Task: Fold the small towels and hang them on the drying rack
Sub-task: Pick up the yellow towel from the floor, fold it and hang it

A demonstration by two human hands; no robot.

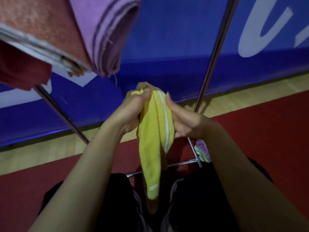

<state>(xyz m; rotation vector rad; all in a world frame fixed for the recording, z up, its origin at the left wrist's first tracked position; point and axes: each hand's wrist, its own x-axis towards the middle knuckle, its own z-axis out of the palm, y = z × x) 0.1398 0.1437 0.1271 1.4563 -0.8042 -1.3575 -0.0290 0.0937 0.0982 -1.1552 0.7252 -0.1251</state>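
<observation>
A blue banner (167,39) backs a red floor (267,131) where the drying rack (215,47) already carries a folded purple towel (108,36). The left hand (132,113) grips a bunched yellow towel (151,139) near its top; the right hand (184,121) presses straight fingers against it. Folding seems unfinished; next, the towel needs spreading flat.

The dim, softly blurred wide-angle view bends straight lines near its edges, smears the purple towel (107,36) at top left, and leaves the lower foreground in deep shadow.
</observation>
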